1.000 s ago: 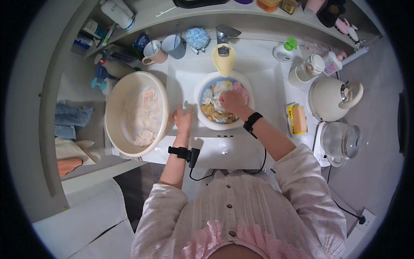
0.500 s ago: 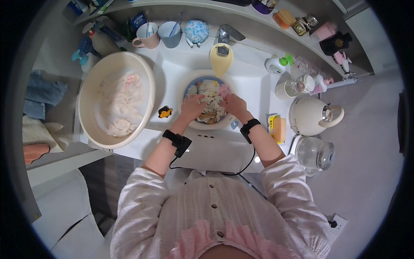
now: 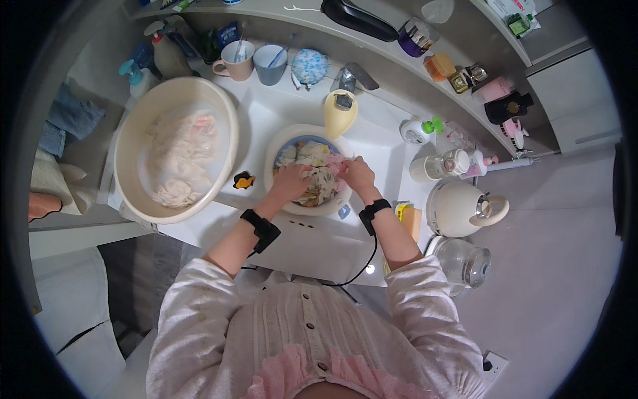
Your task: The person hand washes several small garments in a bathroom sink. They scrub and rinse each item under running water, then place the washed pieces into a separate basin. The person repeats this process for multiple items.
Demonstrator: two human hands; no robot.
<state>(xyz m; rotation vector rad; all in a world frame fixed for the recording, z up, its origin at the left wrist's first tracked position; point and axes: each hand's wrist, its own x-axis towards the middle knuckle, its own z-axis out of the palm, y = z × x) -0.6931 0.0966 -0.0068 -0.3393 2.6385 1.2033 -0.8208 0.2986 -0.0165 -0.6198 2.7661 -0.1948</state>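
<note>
A small round basin (image 3: 271, 153) with a pale rim and a blue inside sits in the sink, filled with crumpled laundry (image 3: 314, 157) in white, pink and patterned pieces. My left hand (image 3: 290, 184) is on the left side of the pile, its fingers curled into the patterned cloth, the tips partly hidden. At the right side my right hand (image 3: 359, 175) pinches the pink cloth (image 3: 337, 164) near the rim. Both wrists wear black bands with a cable. Just beyond the basin, the faucet (image 3: 345, 90) carries a yellow spout extension (image 3: 340, 118).
A large cream tub (image 3: 229, 120) with pale wet clothes stands left of the sink. A small black-and-orange object (image 3: 244, 179) lies between tub and basin. To the right are a soap bar (image 3: 411, 223), a kettle (image 3: 455, 208) and a glass jar (image 3: 465, 263). Two cups (image 3: 236, 63) stand behind.
The view has shifted and tilted, so the sink and counter appear turned. My right hand now closes on the pink cloth at the basin's right; my left hand stays on the pile.
</note>
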